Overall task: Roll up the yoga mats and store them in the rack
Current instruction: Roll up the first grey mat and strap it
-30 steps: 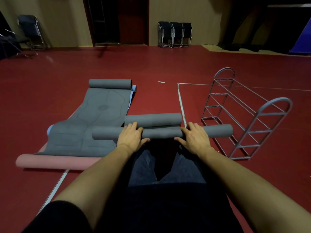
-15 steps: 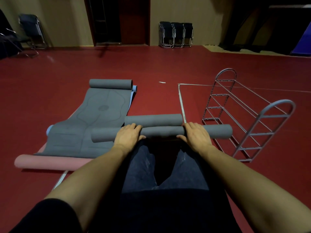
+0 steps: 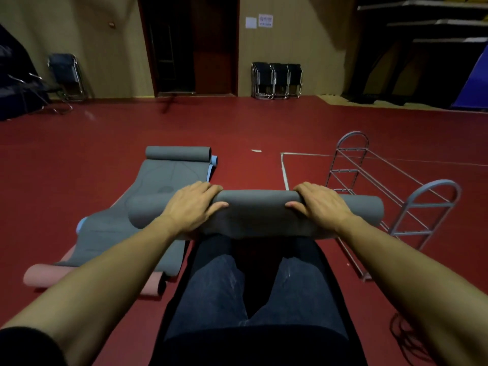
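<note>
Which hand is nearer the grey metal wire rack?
Right. The right hand grips the rolled grey yoga mat beside the grey metal wire rack; the left hand grips farther away.

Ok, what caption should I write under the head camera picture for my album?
Both hands, left hand and right hand, grip a rolled grey yoga mat beside the empty metal rack.

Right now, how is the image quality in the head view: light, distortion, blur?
Head view: dim overall, with the upper right corner nearly black; wide-angle bending curves the rack; the rolled grey mat and both hands are sharp enough; faint floor glare far left.
</note>
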Demonstrator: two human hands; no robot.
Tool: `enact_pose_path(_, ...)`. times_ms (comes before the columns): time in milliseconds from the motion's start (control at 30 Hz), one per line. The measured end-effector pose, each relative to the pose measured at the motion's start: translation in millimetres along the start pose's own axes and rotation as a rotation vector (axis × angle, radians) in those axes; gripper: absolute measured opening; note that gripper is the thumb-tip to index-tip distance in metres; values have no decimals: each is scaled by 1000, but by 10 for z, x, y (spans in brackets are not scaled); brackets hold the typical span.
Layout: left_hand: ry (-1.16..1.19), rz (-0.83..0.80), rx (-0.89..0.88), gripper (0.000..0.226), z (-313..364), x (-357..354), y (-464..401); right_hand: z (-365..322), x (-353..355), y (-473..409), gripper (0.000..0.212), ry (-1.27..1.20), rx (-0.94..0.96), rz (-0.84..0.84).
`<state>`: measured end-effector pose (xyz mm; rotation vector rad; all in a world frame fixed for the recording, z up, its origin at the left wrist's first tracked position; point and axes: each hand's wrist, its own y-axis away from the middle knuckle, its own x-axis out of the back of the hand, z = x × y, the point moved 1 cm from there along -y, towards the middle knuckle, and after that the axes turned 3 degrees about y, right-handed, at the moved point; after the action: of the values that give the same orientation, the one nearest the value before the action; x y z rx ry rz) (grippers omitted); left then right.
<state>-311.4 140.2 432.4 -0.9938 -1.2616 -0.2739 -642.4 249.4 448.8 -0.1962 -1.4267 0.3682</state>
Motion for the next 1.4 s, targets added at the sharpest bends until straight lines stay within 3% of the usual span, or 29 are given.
enact_pose_path(133,-32,22,-26,58,-18,494,-259,108,531,-169,69,53,73,108)
enact_pose_path(300,-7,-71,-35,51,26,923,-446,184,954,-214,54,139,97,163)
enact_pose_path(467,257,-437,89,56,74,896,-364,112,855,-66,71,-27,2,-86)
enact_pose_path(600,479,-665,130,45,175,538,40,-9,492,235,94,-215,-3,-319)
enact_pose_path(867,683,-917,188,36,281,-70,679,-261,-10,719,58,-439,-12,-635)
enact_pose_path(1033,628,-944,168,33,388,-291,882,-342,-284,930,43,-506,-57,-658)
enact_pose_path(1200,537,-920,194,61,466,-295,994,-373,-376,1013,45,-534,-64,-633)
enact_pose_path(1333,486,-853,156,53,571,-344,1080,-379,-405,1090,47,-541,-49,-592)
enact_pose_path(1400,393,-794,132,61,588,-368,1118,-376,-396,1136,50,-491,-47,-571)
